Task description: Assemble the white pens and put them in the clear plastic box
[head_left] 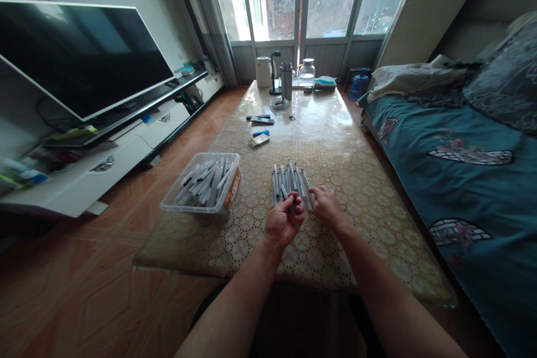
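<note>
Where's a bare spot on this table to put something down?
The table has bare patches right of the right hand, toward the bed, and between the plastic box and the laid-out pens. It's crowded at the far end, around the flask and glass jug.

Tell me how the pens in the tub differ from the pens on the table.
The tub pens lie jumbled in a heap; the table pens lie roughly side by side. The tub pens sit inside a clear plastic tub; the table pens rest on the patterned tablecloth. Both look slim and pale.
</note>
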Action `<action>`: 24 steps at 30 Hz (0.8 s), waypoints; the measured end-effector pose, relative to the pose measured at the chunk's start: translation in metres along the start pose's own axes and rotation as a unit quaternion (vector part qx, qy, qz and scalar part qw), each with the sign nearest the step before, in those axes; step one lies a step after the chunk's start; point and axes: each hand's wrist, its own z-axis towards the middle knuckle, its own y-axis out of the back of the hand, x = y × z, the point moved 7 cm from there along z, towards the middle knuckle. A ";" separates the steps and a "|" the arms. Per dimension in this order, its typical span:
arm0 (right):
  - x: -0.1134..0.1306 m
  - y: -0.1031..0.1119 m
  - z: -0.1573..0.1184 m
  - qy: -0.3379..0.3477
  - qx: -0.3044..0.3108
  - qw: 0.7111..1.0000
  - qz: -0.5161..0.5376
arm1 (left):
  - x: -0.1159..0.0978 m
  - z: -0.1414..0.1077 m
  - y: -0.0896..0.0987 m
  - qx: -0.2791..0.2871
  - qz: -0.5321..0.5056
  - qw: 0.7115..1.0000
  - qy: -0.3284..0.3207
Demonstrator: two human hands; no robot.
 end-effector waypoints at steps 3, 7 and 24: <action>-0.001 -0.007 -0.001 -0.015 0.023 0.997 -0.068 | -0.027 -0.010 0.000 -0.022 0.141 0.988 -0.064; 0.000 -0.004 -0.002 -0.033 0.042 0.994 -0.092 | -0.093 -0.030 -0.003 -0.088 0.326 0.916 -0.215; 0.001 -0.011 -0.005 -0.061 0.069 0.993 -0.074 | -0.248 -0.031 -0.012 -0.308 0.878 0.297 -0.214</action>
